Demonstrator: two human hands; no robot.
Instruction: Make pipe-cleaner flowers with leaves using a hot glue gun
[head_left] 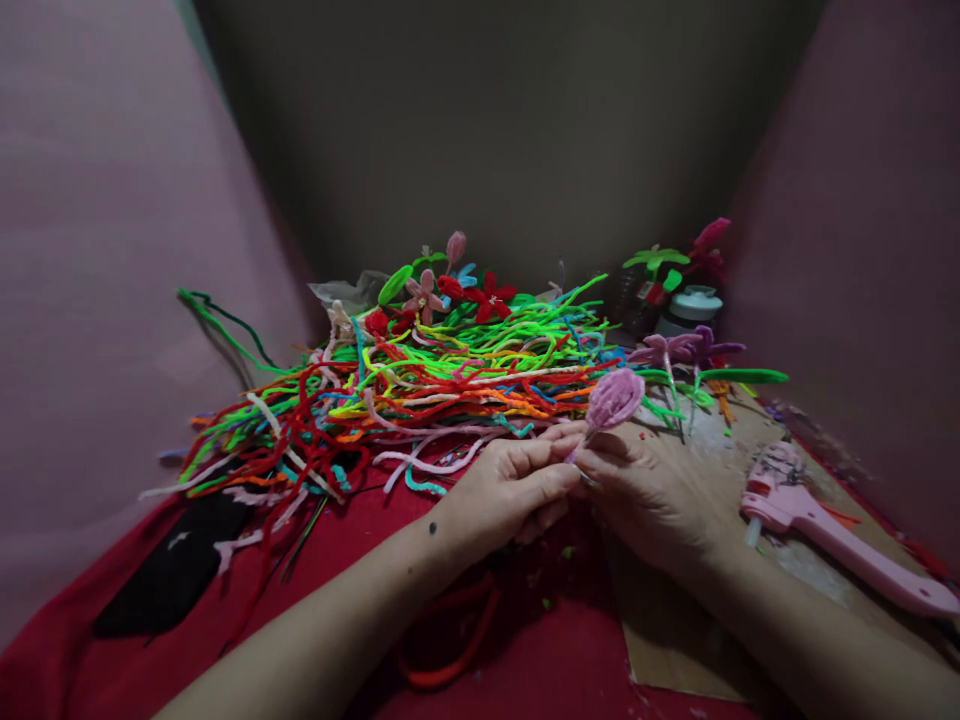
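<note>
A pink pipe-cleaner flower bud (pixel 615 400) stands up between my two hands, tilted a little to the right. My left hand (pixel 517 485) is closed, its thumb and fingers pinching the bud's stem near the base. From the other side my right hand (pixel 637 490) closes on the same stem, just under the bud. The lower stem is mostly hidden by my fingers. Right behind my hands lies a big heap of colourful pipe cleaners (pixel 450 380) in green, red, orange, white and pink.
A pink hot glue gun (pixel 840 545) lies on a cardboard sheet (pixel 675 650) at the right. Purple pipe-cleaner flowers (pixel 701 350) and a lidded bottle (pixel 694 305) are behind it. Finished red flowers (pixel 491 298) rest on the heap. A black phone-like slab (pixel 172 570) lies on the red cloth (pixel 322 620).
</note>
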